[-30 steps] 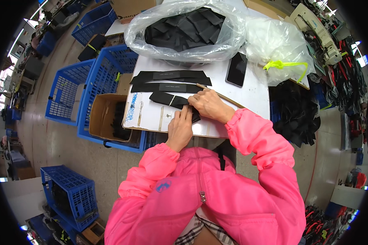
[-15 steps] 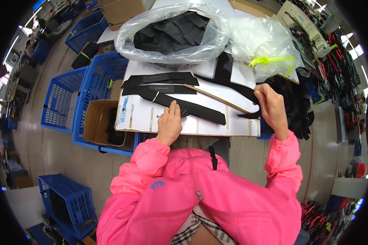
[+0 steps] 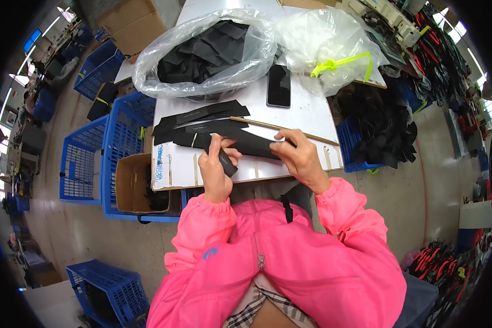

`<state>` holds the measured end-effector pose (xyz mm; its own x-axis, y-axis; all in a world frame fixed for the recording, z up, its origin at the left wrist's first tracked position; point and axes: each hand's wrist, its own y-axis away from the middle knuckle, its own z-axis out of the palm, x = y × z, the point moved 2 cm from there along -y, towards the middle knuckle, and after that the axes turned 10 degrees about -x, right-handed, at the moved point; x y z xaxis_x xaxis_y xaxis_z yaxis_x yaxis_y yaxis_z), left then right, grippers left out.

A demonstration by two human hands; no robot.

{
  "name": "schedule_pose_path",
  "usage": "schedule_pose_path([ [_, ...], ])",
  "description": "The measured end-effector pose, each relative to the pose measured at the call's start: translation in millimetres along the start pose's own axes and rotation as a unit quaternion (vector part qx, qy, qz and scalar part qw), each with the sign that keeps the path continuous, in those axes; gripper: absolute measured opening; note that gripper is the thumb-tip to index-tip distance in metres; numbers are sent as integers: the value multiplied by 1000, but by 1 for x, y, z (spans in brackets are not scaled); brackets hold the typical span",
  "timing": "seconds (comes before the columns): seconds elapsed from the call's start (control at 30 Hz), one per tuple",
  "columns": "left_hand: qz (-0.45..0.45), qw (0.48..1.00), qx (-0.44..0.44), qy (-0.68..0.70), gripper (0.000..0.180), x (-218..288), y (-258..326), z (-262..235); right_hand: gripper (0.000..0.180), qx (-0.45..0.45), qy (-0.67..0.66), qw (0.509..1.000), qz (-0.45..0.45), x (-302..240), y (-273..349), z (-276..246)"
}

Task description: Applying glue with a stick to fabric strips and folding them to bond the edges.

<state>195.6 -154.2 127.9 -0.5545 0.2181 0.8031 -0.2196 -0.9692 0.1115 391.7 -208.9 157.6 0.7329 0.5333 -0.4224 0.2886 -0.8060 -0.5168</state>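
Note:
My left hand (image 3: 215, 174) is closed around a folded end of black fabric strip (image 3: 227, 163) near the table's front edge. To its right, my right hand (image 3: 306, 164) pinches a black strip between thumb and fingertips. A dark band of strip (image 3: 252, 143) stretches between the two hands, over a strip lying on the table; where one ends and the other begins is hard to tell. Flat black strips (image 3: 202, 114) lie stacked just beyond my left hand. A thin wooden stick (image 3: 281, 129) lies slantwise behind my right hand.
A clear plastic bag (image 3: 142, 74) full of black pieces stands at the back, beside another clear bag (image 3: 311, 41) with a yellow-green tie. Between them lies a phone (image 3: 279, 86). Blue crates (image 3: 108, 175) and a cardboard box (image 3: 130, 186) stand left; black strips (image 3: 385, 131) fill a crate right.
My right hand has come left from the table's right side, bringing the long strip close to my left hand. My left hand, earlier lying on the strips, now grips. The phone is uncovered.

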Motion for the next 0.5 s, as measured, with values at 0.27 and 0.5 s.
schedule_pose_path([
  [0.27,5,998,29,-56,12,-15,11,4,45,-59,-55,996,49,-15,-3,16],
  [0.5,7,1000,14,2,9,-7,27,8,32,-16,-166,983,71,-29,-22,49],
])
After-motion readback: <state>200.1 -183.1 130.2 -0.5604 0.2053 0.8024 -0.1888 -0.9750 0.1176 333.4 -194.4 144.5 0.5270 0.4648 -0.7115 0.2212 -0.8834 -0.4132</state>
